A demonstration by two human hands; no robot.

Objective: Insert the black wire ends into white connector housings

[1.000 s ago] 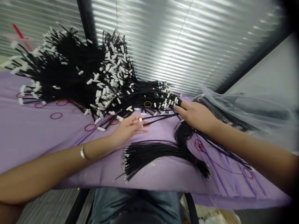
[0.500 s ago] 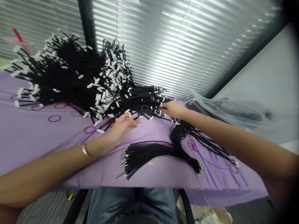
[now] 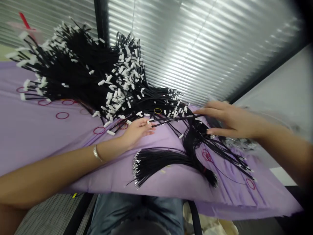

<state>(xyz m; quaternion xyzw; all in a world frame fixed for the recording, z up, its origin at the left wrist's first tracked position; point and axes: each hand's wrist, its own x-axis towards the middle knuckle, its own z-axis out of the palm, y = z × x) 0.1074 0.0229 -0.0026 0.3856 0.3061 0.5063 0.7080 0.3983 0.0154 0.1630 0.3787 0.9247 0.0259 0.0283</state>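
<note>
Toward 5 o'clock: red-banded wire bundle (image 3: 166, 160) on purple-covered tabletop (image 3: 49, 137) | 8 o'clock, near centre: left hand (image 3: 137, 131), thumb and fingers pinching white-ended black cables (image 3: 181, 118) | 3 o'clock: right hand (image 3: 232, 120), fingers parted wide by those cables, contact unclear | 10 o'clock: cable heap (image 3: 78, 73)

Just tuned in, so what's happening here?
A person's left hand pinches black wires near a white connector; they stretch toward the open right hand. Whether that hand touches them is unclear. A big pile of white-ended cables lies beyond, and a black bundle rests on the purple cloth closer to the lap.
</note>
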